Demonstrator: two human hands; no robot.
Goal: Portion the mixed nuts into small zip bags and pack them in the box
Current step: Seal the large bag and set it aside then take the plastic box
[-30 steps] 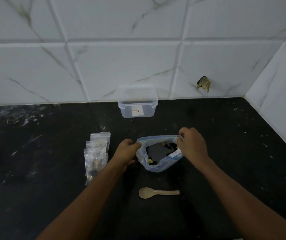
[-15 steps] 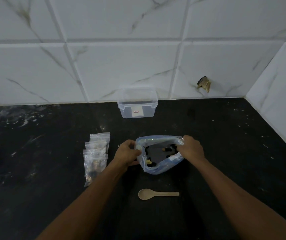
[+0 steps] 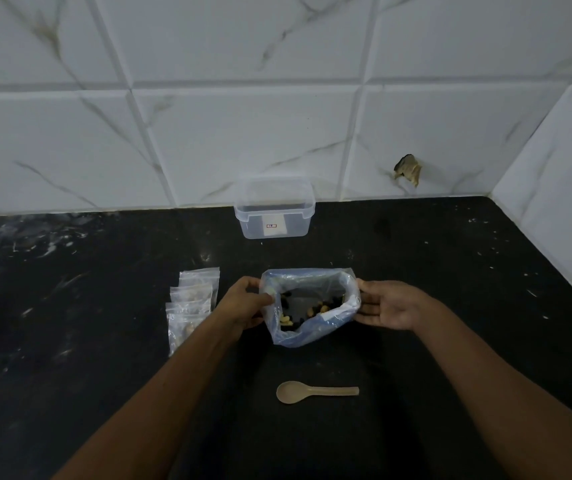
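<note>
My left hand [image 3: 243, 303] pinches the left rim of the big plastic bag [image 3: 308, 306], thumb over the edge and fingers outside it. My right hand [image 3: 386, 304] lies flat against the bag's right side, fingers spread and nearly straight, touching the plastic without closing on it. Between the two hands the bag stands with its mouth pulled wide towards me. I can see mixed nuts [image 3: 307, 310] at the bottom, pale cashew-like pieces among darker ones, and a white strip along the near right rim.

Just left of my left forearm lies a row of small zip bags [image 3: 191, 303], overlapping each other on the black countertop [image 3: 450, 306]; at least some hold nuts, though I cannot tell how many bags there are. Nearer to me, between my forearms, a beige spoon [image 3: 315, 391] lies flat with its bowl to the left and handle to the right, apart from the bag.

Farther back, against the white marbled tile wall [image 3: 243, 133], sits the clear plastic box [image 3: 274, 211], lidless, with a small label on its front. A chipped hole [image 3: 407, 169] shows in the tile to its right.
</note>
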